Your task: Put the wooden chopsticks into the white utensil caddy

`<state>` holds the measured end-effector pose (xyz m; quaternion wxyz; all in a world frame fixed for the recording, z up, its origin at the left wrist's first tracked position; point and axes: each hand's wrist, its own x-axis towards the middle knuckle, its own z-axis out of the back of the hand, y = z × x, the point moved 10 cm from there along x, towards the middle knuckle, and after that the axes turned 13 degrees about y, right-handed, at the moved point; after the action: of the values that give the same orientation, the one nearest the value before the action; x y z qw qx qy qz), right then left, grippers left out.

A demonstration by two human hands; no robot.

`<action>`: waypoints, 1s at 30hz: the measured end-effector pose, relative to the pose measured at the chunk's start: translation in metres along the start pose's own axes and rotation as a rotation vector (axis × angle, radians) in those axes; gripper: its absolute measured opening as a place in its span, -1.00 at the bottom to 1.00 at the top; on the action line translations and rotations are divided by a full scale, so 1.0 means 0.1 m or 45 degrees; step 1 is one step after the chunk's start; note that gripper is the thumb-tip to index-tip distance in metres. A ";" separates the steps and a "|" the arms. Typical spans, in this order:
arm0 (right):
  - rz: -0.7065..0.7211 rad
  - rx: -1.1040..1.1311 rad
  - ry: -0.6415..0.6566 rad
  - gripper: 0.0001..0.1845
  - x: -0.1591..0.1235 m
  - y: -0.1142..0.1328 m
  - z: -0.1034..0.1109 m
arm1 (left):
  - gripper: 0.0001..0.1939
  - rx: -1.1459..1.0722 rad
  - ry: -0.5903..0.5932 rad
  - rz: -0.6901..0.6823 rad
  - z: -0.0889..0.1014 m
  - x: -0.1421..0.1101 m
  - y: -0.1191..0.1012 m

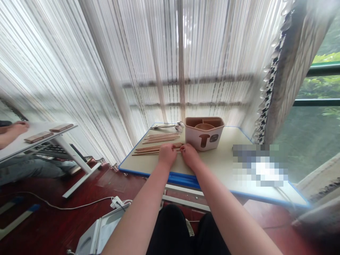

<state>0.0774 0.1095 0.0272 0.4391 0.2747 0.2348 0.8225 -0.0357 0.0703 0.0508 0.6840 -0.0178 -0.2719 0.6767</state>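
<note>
A: The near bundle of chopsticks (156,149) lies on the table (225,166), just left of the holder (204,132) and in front of a second bundle (161,137).

B: And the hands?

A: Both rest on the bundle's end nearest the holder. The left hand (166,154) has its fingers curled down over the sticks; the right hand (189,153) pinches at their tips. Whether either actually clamps a stick, I cannot tell.

B: How should they be handled?

A: I judge it best to square the tips first, then grip near the middle so none fan out. Behind the second bundle, left of the holder, lie metal spoons (170,125); farther left, another person's hand (18,127) rests on a separate desk (32,131).
</note>
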 end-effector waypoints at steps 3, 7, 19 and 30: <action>-0.031 0.042 -0.055 -0.81 -0.02 -0.04 0.05 | -0.75 0.021 0.060 -0.013 -0.04 0.00 -0.05; -0.044 0.072 -0.120 -0.78 -0.08 -0.02 0.15 | -0.73 0.000 0.007 -0.044 0.01 -0.02 -0.12; 0.023 0.451 -0.620 -0.80 -0.45 0.05 0.65 | -0.72 -0.010 -0.213 -0.177 0.26 -0.15 -0.26; 0.434 0.542 -0.308 -0.81 -0.07 1.06 1.08 | -0.63 -0.120 -0.596 -0.441 0.54 -0.39 -0.34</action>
<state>0.0887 0.0654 0.1719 0.2522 0.4922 0.2984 0.7779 -0.0230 0.0129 0.0964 0.7064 0.1539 -0.4524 0.5221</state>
